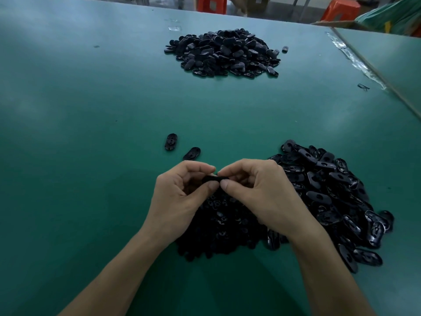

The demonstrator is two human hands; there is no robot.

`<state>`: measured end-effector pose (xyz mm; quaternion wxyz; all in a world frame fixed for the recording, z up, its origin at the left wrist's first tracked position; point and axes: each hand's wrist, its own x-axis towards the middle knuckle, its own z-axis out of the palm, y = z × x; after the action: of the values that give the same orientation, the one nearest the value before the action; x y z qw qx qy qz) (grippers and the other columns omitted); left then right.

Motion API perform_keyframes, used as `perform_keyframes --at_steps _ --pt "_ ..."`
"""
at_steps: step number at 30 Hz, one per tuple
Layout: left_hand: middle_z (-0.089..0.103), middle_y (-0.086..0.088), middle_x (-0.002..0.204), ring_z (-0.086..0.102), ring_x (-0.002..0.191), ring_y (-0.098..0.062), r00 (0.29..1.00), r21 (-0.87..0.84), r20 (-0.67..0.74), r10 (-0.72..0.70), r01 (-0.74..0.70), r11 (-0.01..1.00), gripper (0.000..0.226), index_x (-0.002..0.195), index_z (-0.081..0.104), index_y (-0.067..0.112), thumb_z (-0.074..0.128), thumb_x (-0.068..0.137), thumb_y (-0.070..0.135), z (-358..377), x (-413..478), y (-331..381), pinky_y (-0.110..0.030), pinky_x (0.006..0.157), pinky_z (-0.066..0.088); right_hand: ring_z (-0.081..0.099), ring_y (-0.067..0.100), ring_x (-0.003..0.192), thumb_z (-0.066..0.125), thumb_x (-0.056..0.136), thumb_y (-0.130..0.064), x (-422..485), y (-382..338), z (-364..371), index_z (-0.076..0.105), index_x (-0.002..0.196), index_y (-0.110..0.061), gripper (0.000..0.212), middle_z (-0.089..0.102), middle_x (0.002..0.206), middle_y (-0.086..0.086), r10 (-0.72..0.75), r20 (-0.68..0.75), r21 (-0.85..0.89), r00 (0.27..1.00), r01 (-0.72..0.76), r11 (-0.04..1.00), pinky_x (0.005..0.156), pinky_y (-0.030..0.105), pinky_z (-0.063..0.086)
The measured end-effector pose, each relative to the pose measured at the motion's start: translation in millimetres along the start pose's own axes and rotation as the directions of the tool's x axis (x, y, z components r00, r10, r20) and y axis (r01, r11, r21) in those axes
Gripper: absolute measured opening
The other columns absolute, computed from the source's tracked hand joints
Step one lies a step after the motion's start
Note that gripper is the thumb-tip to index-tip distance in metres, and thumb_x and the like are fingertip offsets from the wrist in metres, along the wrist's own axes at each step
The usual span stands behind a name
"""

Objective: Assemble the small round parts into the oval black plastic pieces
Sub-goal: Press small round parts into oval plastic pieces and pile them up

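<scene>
edgewise, both hands point(218, 190) pinch one glossy black oval piece point(215, 179).

The table point(91, 110) is a flat teal green, unpatterned, with paler sheen where light falls. The oval piece point(215, 179) that I pinch between my left hand point(182, 197) and right hand point(257, 190) is plain black. The far heap point(223, 53) reads matt black to charcoal grey; the right heap point(337, 197) is glossy black with pale highlights; the near heap point(223, 224) under my wrists is a dull, darker black. The loose oval point(170, 141) and second loose oval point(191, 153) are black. Beyond the table, the stool point(211, 4) and second stool point(340, 9) are orange-red.
</scene>
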<state>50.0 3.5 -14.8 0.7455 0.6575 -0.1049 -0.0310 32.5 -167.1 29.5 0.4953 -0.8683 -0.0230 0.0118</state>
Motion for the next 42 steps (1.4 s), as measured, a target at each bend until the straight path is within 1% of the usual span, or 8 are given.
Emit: perform_keyframes --at_steps 4,12,17,20,26,33,38,42 --pt "0.078 -0.003 0.086 0.073 0.079 -0.012 1.0 -0.028 -0.008 -0.024 0.024 0.999 0.028 0.099 0.068 0.014 0.075 0.079 -0.005 -0.9 0.3 0.2 -0.018 0.073 0.055 0.067 -0.002 0.069 0.075 0.087 -0.017 0.3 2.1 0.2 0.076 0.091 -0.025 0.009 0.072 0.075 -0.016 -0.005 0.005 -0.032 1.0 0.005 0.999 0.064 0.009 0.048" --pt "0.078 -0.008 0.09 0.074 0.082 -0.015 0.998 -0.093 -0.031 -0.049 0.045 0.995 0.03 0.098 0.072 0.018 0.076 0.078 -0.004 -2.8 2.9 0.3 -0.02 0.075 0.056 0.066 0.001 0.064 0.075 0.084 -0.015 1.7 2.4 10.7 0.071 0.079 -0.028 0.015 0.072 0.073 -0.015 -0.016 -0.094 -0.015 0.995 0.015 1.0 0.06 0.012 0.05" --pt "0.078 -0.008 0.088 0.074 0.079 -0.015 0.998 -0.111 -0.032 -0.044 0.04 0.993 0.025 0.094 0.073 0.022 0.078 0.073 0.01 -2.2 1.3 2.7 -0.019 0.073 0.055 0.068 0.002 0.064 0.075 0.083 -0.016 2.1 5.0 8.7 0.073 0.08 -0.026 0.011 0.074 0.073 -0.012 0.009 -0.076 0.046 0.997 -0.006 0.999 0.061 0.015 0.051" --pt "0.077 -0.009 0.086 0.074 0.078 -0.015 0.998 -0.127 -0.043 -0.051 0.045 0.991 0.025 0.094 0.073 0.021 0.079 0.072 0.012 -1.3 0.5 3.3 -0.02 0.072 0.056 0.071 0.004 0.068 0.076 0.084 -0.018 2.9 6.1 4.4 0.075 0.085 -0.025 0.008 0.075 0.076 -0.011 0.009 -0.03 0.078 1.0 -0.007 0.997 0.066 0.018 0.053" --pt "0.077 -0.007 0.083 0.072 0.076 -0.013 0.996 -0.085 -0.071 -0.048 0.041 0.996 0.027 0.093 0.073 0.016 0.078 0.076 -0.005 -0.9 1.5 1.2 -0.018 0.072 0.055 0.071 0.003 0.069 0.078 0.084 -0.016 2.5 6.2 3.7 0.076 0.086 -0.025 0.009 0.075 0.075 -0.012 0.008 -0.028 0.074 1.0 -0.006 0.997 0.066 0.017 0.054" --pt "0.078 -0.002 0.083 0.072 0.075 -0.009 0.996 -0.019 -0.085 -0.015 0.013 1.0 0.028 0.092 0.074 0.016 0.077 0.077 -0.007 0.6 1.9 1.2 -0.016 0.073 0.054 0.068 0.001 0.064 0.076 0.083 -0.014 1.2 1.9 11.3 0.074 0.081 -0.025 0.011 0.073 0.072 -0.014 0.017 -0.103 0.006 0.995 -0.017 1.0 0.06 0.013 0.051" --pt "0.077 -0.002 0.083 0.072 0.074 -0.01 0.995 0.002 -0.099 0.0 0.0 1.0 0.032 0.097 0.074 0.023 0.078 0.079 -0.004 0.4 0.1 0.3 -0.018 0.072 0.055 0.069 0.002 0.067 0.076 0.084 -0.014 1.3 0.8 7.8 0.076 0.084 -0.024 0.01 0.073 0.073 -0.013 0.023 -0.098 0.017 0.995 -0.021 1.0 0.063 0.015 0.053" --pt "0.077 -0.002 0.082 0.072 0.074 -0.01 0.995 0.028 -0.102 0.003 0.0 1.0 0.029 0.091 0.075 0.024 0.08 0.078 -0.001 0.4 1.1 -1.3 -0.017 0.07 0.054 0.07 0.001 0.069 0.076 0.085 -0.014 0.7 0.1 6.9 0.076 0.086 -0.026 0.012 0.074 0.074 -0.015 0.003 -0.089 0.001 0.996 -0.002 1.0 0.065 0.014 0.052"
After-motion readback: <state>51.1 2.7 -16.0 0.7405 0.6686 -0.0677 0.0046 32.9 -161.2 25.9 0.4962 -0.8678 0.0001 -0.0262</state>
